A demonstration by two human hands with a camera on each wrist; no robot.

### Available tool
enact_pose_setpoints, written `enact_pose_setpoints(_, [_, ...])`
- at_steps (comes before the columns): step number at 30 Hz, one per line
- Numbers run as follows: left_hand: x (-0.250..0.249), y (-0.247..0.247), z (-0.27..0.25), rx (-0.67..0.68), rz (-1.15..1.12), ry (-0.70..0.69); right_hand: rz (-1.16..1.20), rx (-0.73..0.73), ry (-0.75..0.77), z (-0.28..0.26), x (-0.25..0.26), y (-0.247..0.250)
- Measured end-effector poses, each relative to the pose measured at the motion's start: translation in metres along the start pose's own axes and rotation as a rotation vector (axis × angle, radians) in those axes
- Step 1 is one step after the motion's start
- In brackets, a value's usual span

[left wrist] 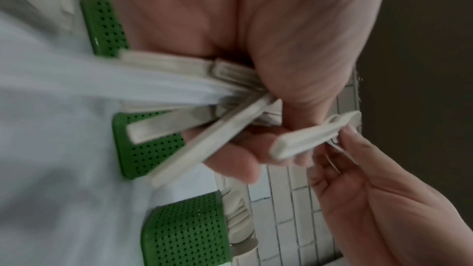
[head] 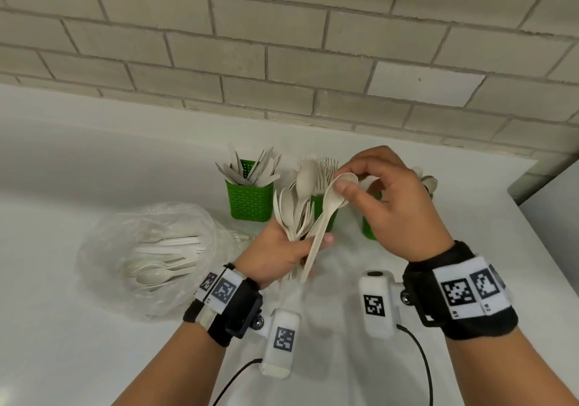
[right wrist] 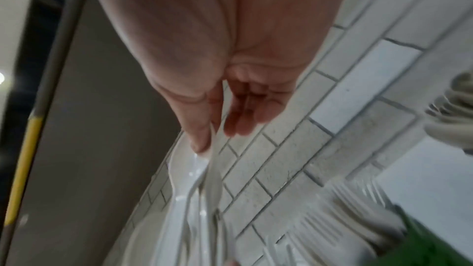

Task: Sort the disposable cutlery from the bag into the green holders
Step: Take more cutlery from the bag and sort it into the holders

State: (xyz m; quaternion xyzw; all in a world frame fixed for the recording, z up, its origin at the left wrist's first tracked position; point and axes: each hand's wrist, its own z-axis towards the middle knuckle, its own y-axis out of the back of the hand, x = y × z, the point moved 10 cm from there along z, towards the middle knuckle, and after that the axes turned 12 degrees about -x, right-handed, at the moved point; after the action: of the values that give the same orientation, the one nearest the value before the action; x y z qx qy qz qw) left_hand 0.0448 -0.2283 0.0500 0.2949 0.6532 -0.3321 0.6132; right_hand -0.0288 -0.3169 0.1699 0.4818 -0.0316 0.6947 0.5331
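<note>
- Spoon (head: 326,214) in transit: my right hand (head: 391,205) pinches its bowl between thumb and fingertips, while the handle slants down and back toward me, across my left hand (head: 279,250).
- My left hand is curled round a fanned bunch of spoons and forks (head: 294,208), heads up.
- The spoon holder (head: 369,228), at the right end of the row along the worktop's back edge, sits under my right hand, which is the nearer one.
- The fork holder (head: 322,214) and knife holder (head: 250,200) lie to its left.
- More cutlery waits in the clear plastic bag (head: 150,255), toward the left edge.
</note>
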Motion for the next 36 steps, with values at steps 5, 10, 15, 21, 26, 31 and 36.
enact_pose_setpoints(5, [0.008,0.006,0.0,-0.038,-0.092,0.041,0.215,-0.079,-0.243,0.0,-0.015,0.008])
enact_pose_setpoints(10, [0.006,0.011,0.003,-0.118,0.009,-0.038,-0.181,-0.14,-0.123,0.008,-0.013,0.016])
enact_pose_setpoints(15, [-0.01,0.002,0.001,-0.068,0.141,-0.11,-0.449,-0.064,-0.022,0.013,-0.006,0.005])
enact_pose_setpoints(21, [-0.013,-0.008,-0.001,0.014,0.245,-0.105,-0.088,0.014,-0.249,0.006,-0.016,-0.016])
enact_pose_setpoints(26, [-0.016,-0.01,-0.003,0.11,0.215,-0.111,0.298,0.033,-0.425,-0.01,-0.031,-0.033])
enact_pose_setpoints(31, [-0.012,-0.014,-0.003,0.159,0.164,-0.149,0.25,0.008,-0.36,-0.012,-0.032,-0.039])
enact_pose_setpoints(36, [0.002,-0.005,0.0,0.032,0.09,-0.033,0.167,-0.053,-0.35,-0.004,-0.046,-0.03])
